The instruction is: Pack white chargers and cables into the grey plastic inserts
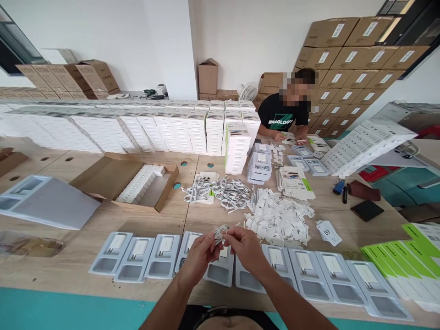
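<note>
A coiled white charging cable (221,233) is held up in front of me above the table. Around its left side the fingers of my left hand (202,254) are closed. My right hand (245,247) pinches the coil from the other side. Beneath both hands runs a row of grey plastic trays (134,272), several of them, each with a white power adapter (166,244) in its upper compartment where I can see it. My hands and forearms hide parts of the middle trays. Just beyond lie a heap of coiled cables (232,195) and a pile of small white pieces (280,217).
An open cardboard box (99,178) with white adapters stands left, near stacked trays (58,206). Behind runs a long wall of white boxes (178,130). A co-worker (283,114) sits across the table, handling small items. Green-and-white boxes (398,256) lie at right.
</note>
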A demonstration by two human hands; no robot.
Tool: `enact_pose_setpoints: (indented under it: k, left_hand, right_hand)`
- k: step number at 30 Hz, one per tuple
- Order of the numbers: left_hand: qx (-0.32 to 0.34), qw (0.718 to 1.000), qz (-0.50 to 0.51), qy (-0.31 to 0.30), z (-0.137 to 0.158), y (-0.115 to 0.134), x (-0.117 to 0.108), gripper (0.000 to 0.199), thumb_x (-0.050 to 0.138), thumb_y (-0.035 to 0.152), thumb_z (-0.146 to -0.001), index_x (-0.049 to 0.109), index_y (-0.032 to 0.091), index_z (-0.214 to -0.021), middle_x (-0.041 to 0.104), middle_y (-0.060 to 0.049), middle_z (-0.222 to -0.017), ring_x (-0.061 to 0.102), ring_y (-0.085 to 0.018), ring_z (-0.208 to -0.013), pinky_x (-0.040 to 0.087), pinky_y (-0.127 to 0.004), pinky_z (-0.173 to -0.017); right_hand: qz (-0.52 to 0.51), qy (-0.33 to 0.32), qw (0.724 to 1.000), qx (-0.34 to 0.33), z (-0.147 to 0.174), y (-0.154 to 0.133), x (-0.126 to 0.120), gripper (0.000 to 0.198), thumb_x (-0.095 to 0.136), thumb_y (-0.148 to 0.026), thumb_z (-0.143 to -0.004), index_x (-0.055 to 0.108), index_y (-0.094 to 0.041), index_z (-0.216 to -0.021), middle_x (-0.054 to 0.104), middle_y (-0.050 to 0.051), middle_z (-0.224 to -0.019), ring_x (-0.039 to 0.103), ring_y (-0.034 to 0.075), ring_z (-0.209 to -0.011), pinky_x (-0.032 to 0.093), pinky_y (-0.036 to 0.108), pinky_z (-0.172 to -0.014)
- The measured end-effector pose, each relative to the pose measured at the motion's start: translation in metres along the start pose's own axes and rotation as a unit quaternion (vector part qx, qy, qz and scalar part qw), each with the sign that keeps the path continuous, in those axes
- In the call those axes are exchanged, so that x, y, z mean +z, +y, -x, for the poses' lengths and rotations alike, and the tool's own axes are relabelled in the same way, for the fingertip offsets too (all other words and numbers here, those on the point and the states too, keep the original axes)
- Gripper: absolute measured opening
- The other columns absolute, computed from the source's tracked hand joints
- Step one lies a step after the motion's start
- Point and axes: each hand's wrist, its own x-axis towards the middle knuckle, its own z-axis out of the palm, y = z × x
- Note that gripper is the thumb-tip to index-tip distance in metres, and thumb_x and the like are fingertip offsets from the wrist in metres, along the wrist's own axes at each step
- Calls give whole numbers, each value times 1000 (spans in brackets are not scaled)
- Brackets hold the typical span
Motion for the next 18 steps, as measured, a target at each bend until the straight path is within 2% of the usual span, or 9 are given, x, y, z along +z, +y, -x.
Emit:
enact_pose_setpoints:
  k: [3,4,6,7,9,11,13,15,18]
  left_hand:
    - [69,985,-159,-16,4,13,0,41,48,50,-93,54,16,-69,51,1,-61,38,-10,-55,30,-25,-55]
    - [98,969,-224,-15,6,19,-1,41,44,48,-95,56,17,-72,49,1,-61,40,-11,-57,31,-25,-58]
    - [158,922,-354,-18,12,33,-2,38,43,42,-97,56,18,-72,51,0,-68,45,-13,-65,35,-26,-64]
    - [185,893,-409,-28,15,40,-2,35,44,39,-97,55,18,-71,53,-2,-74,48,-14,-71,36,-27,-68]
    - [217,839,-495,-64,22,50,-2,27,48,34,-96,56,19,-75,59,-5,-88,53,-17,-86,38,-27,-75]
    - [216,808,-541,-84,26,55,-1,16,49,32,-95,57,21,-85,61,-7,-105,55,-19,-96,40,-29,-80]
    - [192,815,-543,-64,28,55,1,8,52,31,-94,54,23,-94,61,-7,-111,56,-18,-93,42,-29,-80]
    - [165,857,-488,-34,28,52,5,17,55,31,-91,48,25,-105,61,-5,-106,57,-16,-86,44,-29,-77]
    - [91,926,-363,-52,23,49,14,37,54,38,-91,39,25,-122,61,-5,-104,60,-17,-85,47,-28,-69]
  right_hand:
    - [186,78,973,-115,-2,-4,-9,18,60,-39,-85,66,-22,-83,63,2,-79,56,15,-65,44,29,-61]
    - [219,108,959,-144,-2,-6,-14,16,61,-37,-85,65,-22,-91,63,4,-87,58,17,-72,47,30,-66]
    - [254,145,936,-197,-2,-12,-27,26,62,-34,-84,60,-22,-108,60,9,-109,59,22,-95,49,37,-83]
    - [266,141,927,-222,-2,-15,-34,34,62,-34,-84,57,-23,-116,56,11,-121,54,26,-111,46,42,-94]
    - [279,70,925,-247,-2,-21,-48,46,62,-37,-85,51,-26,-128,47,11,-139,40,30,-131,36,48,-108]
    - [272,-37,937,-215,-2,-27,-57,48,61,-42,-86,50,-29,-131,54,9,-133,48,28,-124,40,46,-104]
    - [252,-102,949,-160,-3,-29,-59,39,60,-44,-87,58,-31,-123,66,4,-107,60,22,-98,48,38,-87]
    - [231,-105,959,-128,-4,-29,-56,30,60,-41,-88,63,-30,-116,64,1,-88,60,17,-77,47,32,-72]
    - [206,-70,966,-138,-4,-26,-48,22,57,-32,-90,67,-28,-108,61,1,-85,57,15,-75,44,28,-67]
